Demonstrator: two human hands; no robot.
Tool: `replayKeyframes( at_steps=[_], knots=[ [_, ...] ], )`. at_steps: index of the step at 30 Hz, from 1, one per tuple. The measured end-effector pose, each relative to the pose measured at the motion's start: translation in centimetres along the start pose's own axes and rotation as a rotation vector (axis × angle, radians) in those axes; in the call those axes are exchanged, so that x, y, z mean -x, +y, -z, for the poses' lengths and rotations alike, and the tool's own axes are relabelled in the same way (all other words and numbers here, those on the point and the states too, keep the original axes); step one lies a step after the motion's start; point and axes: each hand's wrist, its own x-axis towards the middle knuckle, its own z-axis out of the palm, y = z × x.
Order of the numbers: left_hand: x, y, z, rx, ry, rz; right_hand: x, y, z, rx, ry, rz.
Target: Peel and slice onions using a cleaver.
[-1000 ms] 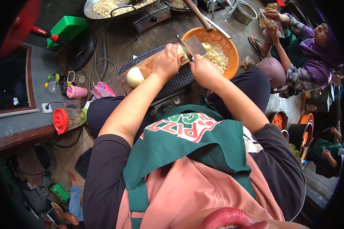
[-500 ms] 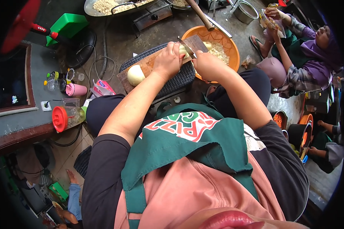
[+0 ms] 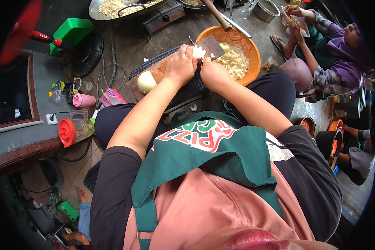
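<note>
A wooden cutting board (image 3: 159, 66) lies at a slant on a dark woven-textured support (image 3: 183, 98). On its near left end rests a pale peeled onion (image 3: 146, 82). My left hand (image 3: 181, 66) is closed around a cut onion piece (image 3: 198, 53) towards the right end of the board. My right hand (image 3: 214, 74) is closed on a knife (image 3: 191, 41); its tip shows beyond the onion piece, and most of the blade is hidden. Beside the board's right end, an orange basket (image 3: 254, 50) holds chopped pale onion pieces (image 3: 236, 62).
Beyond the board stand a burner (image 3: 164, 18) and a wide pan (image 3: 96, 11) of pale crumbly food. A wooden handle (image 3: 217, 16) reaches over the basket's far side. A metal pot (image 3: 266, 11) stands far right. Bottles and a pink tumbler (image 3: 83, 99) are at left; co-workers sit at right.
My right hand has moved left and slightly nearer, closer to my left hand, with the knife drawn in. More of the chopped onion in the basket shows.
</note>
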Motion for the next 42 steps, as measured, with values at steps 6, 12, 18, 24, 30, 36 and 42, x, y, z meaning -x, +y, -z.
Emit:
replayKeyframes(
  at_steps=[6,12,18,24,30,36,42],
  knots=[
    [0.2,0.0,-0.1,0.02,0.038,-0.007,0.1,2.1,-0.9,-0.037,0.093,0.079],
    [0.2,0.3,0.5,0.054,0.043,0.025,-1.9,6.0,1.4,0.053,0.156,-0.041],
    [0.5,0.1,0.4,0.04,0.07,0.015,-1.4,6.9,4.9,-0.029,0.197,-0.161],
    [0.4,0.4,0.7,0.062,0.114,0.014,3.3,2.0,4.5,-0.109,0.096,0.109],
    [0.1,0.2,0.5,-0.023,0.25,-0.097,3.4,2.2,3.3,-0.104,0.1,0.103],
    [-0.2,-0.4,0.0,0.269,0.291,-0.034,3.3,2.2,2.9,-0.145,0.103,0.119],
    [-0.6,-0.7,0.3,0.416,0.28,0.063,3.0,2.6,2.6,-0.176,0.102,0.098]
  ],
)
